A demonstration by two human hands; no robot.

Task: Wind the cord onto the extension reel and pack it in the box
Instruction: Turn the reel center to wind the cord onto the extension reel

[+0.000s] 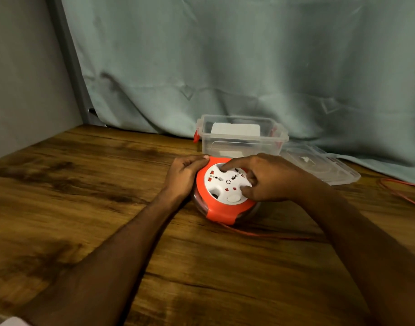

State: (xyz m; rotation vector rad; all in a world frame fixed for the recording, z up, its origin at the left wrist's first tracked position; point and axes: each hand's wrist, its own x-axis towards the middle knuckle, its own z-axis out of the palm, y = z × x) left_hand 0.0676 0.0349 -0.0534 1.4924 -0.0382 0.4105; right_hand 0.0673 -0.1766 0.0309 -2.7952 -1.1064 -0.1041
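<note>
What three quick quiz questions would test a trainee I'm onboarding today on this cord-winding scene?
1. True or false: the lid is on the box.
2. Which hand grips the reel's orange rim: A left, B right?
3. Where does the loose orange cord run?

Key: 1. False, it lies on the table beside the box. 2. A, the left hand; the right hand works the white hub. 3. From the reel's front, rightwards across the table.
</note>
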